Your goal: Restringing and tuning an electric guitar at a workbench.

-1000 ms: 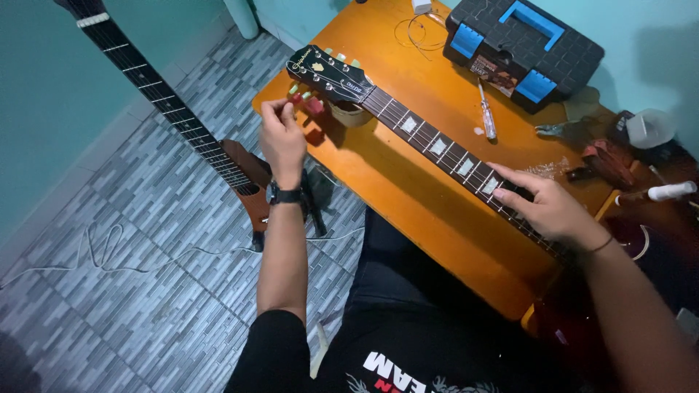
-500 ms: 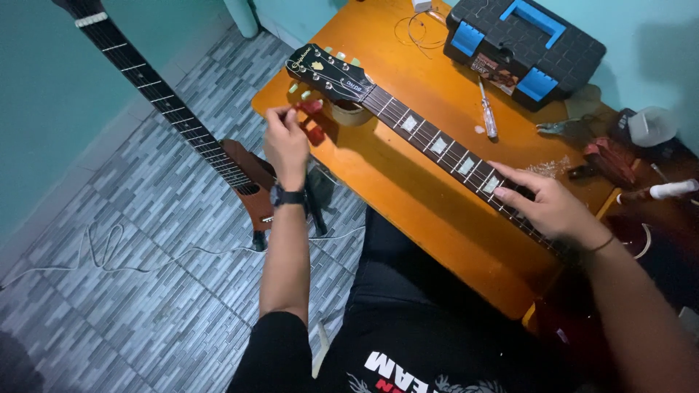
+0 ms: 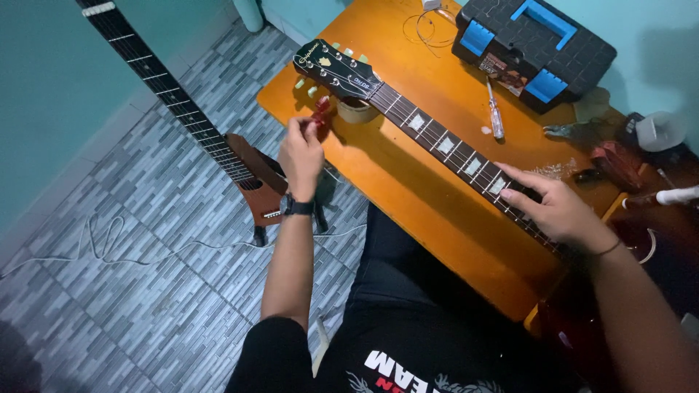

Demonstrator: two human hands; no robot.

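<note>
An electric guitar lies across an orange wooden table, its black headstock toward the far left and its dark fretboard running to the lower right. My left hand grips a small red string winder at the tuning pegs on the headstock's near side. My right hand lies flat on the fretboard with its fingers spread over the strings. A roll of tape props up the neck just behind the headstock.
A black toolbox with blue latches stands at the table's far side, a screwdriver next to it. A second guitar leans on a floor stand to the left. A white cable trails over the grey tiled floor.
My left hand has shifted slightly while holding the winder at the tuning pegs. My right hand stays on the fretboard.
</note>
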